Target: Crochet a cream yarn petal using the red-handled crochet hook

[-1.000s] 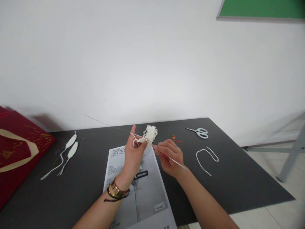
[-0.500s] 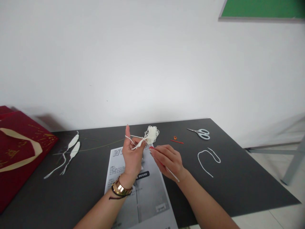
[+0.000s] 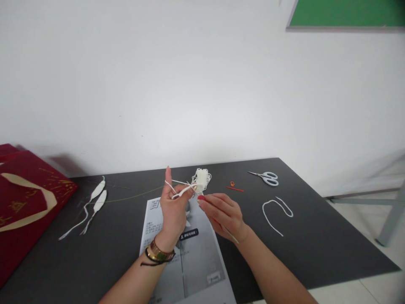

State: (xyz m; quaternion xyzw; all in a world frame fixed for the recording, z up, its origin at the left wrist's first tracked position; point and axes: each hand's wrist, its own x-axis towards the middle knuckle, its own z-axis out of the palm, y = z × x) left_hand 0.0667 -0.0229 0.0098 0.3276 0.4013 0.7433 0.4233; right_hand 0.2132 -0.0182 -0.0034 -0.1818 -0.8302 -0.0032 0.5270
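My left hand pinches a small piece of white crochet work between thumb and fingers. Its index finger points up with a strand of white yarn looped around it. In my right hand is a thin crochet hook, gripped like a pen, its shaft end sticking out below the palm. The hook's tip meets the work near the left fingertips, where details are too small to make out. Just behind both hands lies a skein of white yarn.
Under my hands lies a printed sheet. To the right are scissors, an orange needle, an orange stitch marker and a loose yarn piece. Two white crocheted leaf shapes and a red gift bag are at left.
Both hands keep their grips and have shifted only slightly. The left hand has turned a little, and the hook's shaft end sits slightly lower. The view has tilted a touch.
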